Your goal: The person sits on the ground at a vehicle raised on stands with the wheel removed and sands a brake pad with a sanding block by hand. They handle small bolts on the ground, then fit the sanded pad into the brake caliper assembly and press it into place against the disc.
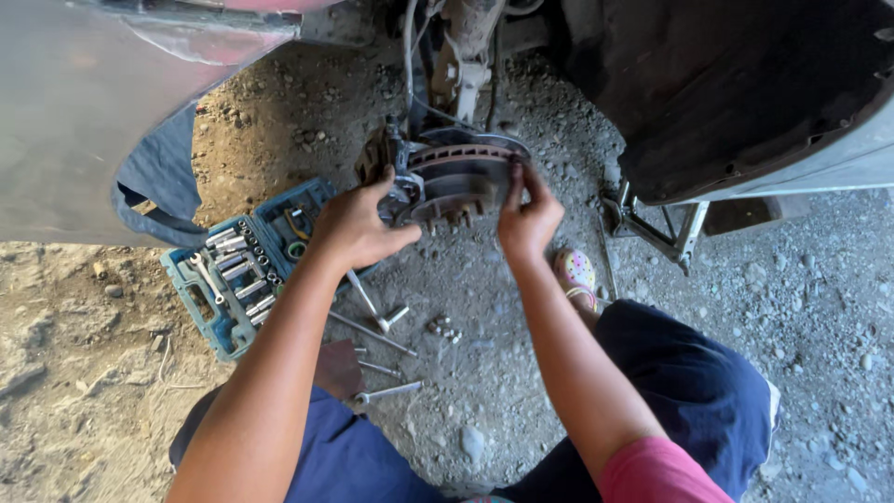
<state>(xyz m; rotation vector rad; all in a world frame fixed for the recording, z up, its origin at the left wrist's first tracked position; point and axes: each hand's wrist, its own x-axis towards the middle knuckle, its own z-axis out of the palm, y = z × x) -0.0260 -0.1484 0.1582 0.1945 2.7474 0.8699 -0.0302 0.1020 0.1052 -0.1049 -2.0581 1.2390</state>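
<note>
A rusty grey brake disc point(456, 177) with wheel studs hangs on a car's hub in the open wheel arch. My left hand point(358, 228) grips the brake caliper point(393, 163) at the disc's left edge. My right hand point(528, 219) holds the disc's right rim, fingers curled over its edge. Both forearms reach forward from my knees in dark blue trousers.
An open blue socket set case point(237, 275) lies on the gravel at left. Long wrenches and extension bars point(372, 321) and a few loose nuts point(444, 327) lie below the disc. A scissor jack point(656, 228) props the car at right. Car body panels overhang both sides.
</note>
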